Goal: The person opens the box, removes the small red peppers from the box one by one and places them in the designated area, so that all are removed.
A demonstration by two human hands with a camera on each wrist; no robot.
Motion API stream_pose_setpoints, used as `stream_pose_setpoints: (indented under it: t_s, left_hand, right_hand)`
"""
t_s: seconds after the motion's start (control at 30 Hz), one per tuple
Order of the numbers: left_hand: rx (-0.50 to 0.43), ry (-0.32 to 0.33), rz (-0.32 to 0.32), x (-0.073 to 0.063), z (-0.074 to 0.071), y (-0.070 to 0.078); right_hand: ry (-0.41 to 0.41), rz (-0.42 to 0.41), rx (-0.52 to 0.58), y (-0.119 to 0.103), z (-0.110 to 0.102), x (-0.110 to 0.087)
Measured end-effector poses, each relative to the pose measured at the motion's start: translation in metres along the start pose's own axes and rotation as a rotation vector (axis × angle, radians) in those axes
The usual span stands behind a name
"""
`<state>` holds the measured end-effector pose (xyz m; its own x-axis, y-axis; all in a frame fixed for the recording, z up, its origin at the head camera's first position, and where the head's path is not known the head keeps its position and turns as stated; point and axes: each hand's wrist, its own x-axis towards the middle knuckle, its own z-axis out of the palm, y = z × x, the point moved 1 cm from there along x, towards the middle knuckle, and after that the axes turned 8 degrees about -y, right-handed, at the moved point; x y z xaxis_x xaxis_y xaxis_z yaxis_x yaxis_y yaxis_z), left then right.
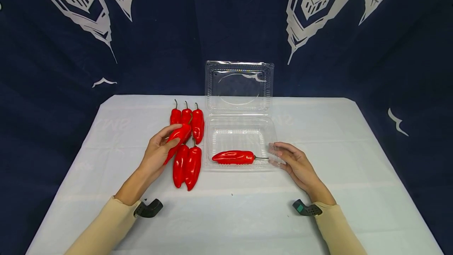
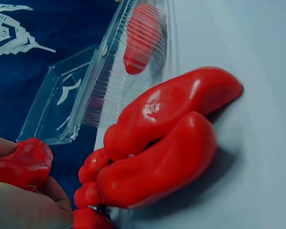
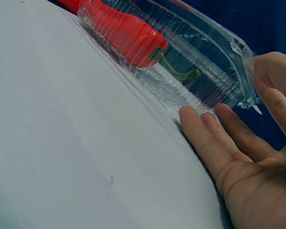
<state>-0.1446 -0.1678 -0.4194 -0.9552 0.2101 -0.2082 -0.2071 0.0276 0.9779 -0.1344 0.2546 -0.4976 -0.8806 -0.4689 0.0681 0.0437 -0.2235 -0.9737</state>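
Observation:
In the head view my left hand (image 1: 158, 150) pinches a red chili pepper (image 1: 179, 135) between thumb and fingers, above a group of other red chili peppers (image 1: 193, 167). The held pepper (image 2: 26, 164) shows at the lower left of the left wrist view. To the right of the group stands a clear plastic clamshell container (image 1: 240, 124) with its lid raised at the back. One red pepper (image 1: 234, 157) lies crosswise in its base, stem to the right. My right hand (image 1: 296, 165) grips the right side of the container, thumb at the rim and fingers along the wall (image 3: 186, 98).
A white cloth (image 1: 226, 215) covers the table. Behind it hangs a dark blue curtain (image 1: 159, 50) with white printed shapes. Three peppers (image 1: 198, 126) lie at the back of the group and two at the front, close to the container's left side.

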Motion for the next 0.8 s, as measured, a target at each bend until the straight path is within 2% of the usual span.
stream_pose_setpoints:
  t_s: [0.17,0.33,0.5,0.8]
  left_hand:
    - [0.011,0.03,-0.012,-0.009,-0.005,-0.004]
    - [-0.05,0.063,-0.047,-0.015,-0.01,-0.011]
    - [-0.09,0.054,-0.056,-0.021,-0.016,-0.018]
    - [-0.06,0.081,-0.087,-0.033,-0.019,-0.032]
  right_hand:
    - [0.0,-0.002,0.005,0.0,0.0,0.0]
    - [0.001,0.0,0.011,-0.002,0.002,0.0]
    - [0.005,0.006,0.014,-0.003,0.003,0.0]
    - [0.001,0.003,0.014,0.0,0.0,0.0]
